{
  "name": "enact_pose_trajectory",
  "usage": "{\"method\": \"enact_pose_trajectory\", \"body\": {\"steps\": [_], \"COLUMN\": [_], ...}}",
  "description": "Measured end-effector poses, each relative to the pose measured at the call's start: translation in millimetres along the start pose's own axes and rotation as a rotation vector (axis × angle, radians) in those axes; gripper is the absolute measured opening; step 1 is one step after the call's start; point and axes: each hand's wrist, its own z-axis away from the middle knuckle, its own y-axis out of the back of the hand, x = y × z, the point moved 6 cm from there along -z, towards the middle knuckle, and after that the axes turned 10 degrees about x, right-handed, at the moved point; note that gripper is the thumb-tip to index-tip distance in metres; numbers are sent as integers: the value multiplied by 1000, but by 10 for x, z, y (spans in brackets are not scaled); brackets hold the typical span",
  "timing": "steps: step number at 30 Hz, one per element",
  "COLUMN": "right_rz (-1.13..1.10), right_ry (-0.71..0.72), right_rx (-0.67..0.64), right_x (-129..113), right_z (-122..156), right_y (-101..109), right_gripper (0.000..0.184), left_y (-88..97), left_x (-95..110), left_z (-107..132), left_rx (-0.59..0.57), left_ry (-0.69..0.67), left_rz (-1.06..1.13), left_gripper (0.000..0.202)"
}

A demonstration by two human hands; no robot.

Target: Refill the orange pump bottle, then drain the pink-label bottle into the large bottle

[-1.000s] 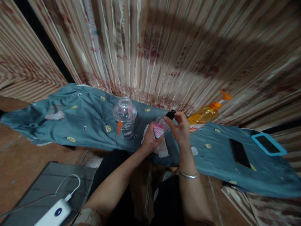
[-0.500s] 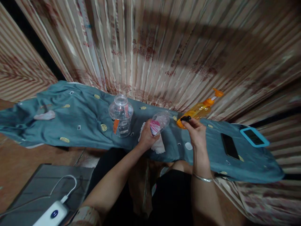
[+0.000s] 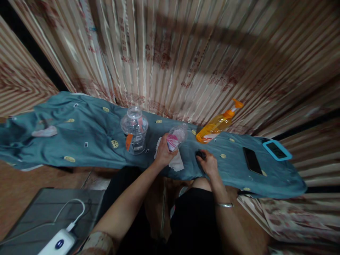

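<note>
My left hand [image 3: 162, 155] is closed around a clear plastic bottle [image 3: 181, 133] with a pink label, tilted over the cloth. Under that hand lies a pale wipe or tissue [image 3: 176, 163]. My right hand [image 3: 210, 164] pinches a small black piece [image 3: 200, 154], perhaps a bottle top, down at the cloth's surface; its exact kind is too small to tell. Behind the right hand an orange pump bottle [image 3: 214, 126] stands at a slant in the view. To the left of my left hand is a large clear jar [image 3: 138, 128] with no lid on it.
A teal patterned cloth [image 3: 91, 129] covers the narrow table. On its right are a black phone [image 3: 252, 161] and a blue-framed device [image 3: 277, 150]. A crumpled pale scrap [image 3: 45, 131] lies far left. A white power bank [image 3: 58, 243] with a cable rests lower left; a striped curtain [image 3: 164, 56] hangs behind.
My right hand has come down and slightly left with the black piece, from in front of the orange bottle to the cloth. The left hand still holds the clear bottle.
</note>
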Motion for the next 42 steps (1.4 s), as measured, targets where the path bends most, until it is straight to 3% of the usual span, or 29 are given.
{"method": "enact_pose_trajectory", "body": {"steps": [4,7,12,15,21,29,33,36,39,42], "right_rz": [-82,-230,-502,-590,-552,-491,-478,-482,-498,-520], "right_ry": [60,123,219,218,126,115,102,97,101,111], "right_rx": [67,39,-120,-161,-193,-234,-261,-276,-272,-249], "right_x": [-162,-427,-1012,-1212,-1148,-1082,-1049,-1023,-1009,-1001], "right_z": [67,162,288,338,429,437,455,468,481,491], "right_y": [122,82,-327,-600,-963,-1017,-1039,-1032,-997,-947], "right_gripper": [45,49,56,57,42,41,42,42,43,46], "left_y": [2,18,34,54,104,255,482,794,1178,1586], "left_x": [2,18,38,3,-53,47,237,428,583,610], "left_z": [9,12,13,33,127,269,426,547,614,580], "left_rx": [32,34,4,17,0,-43,-43,36,166,385], "left_ry": [-30,-7,10,19,27,-55,-100,-92,-106,-159], "left_rz": [5,-22,5,25,-11,-57,-43,-17,-8,-64], "left_gripper": [89,90,93,102,104,98,86,63,40,51]}}
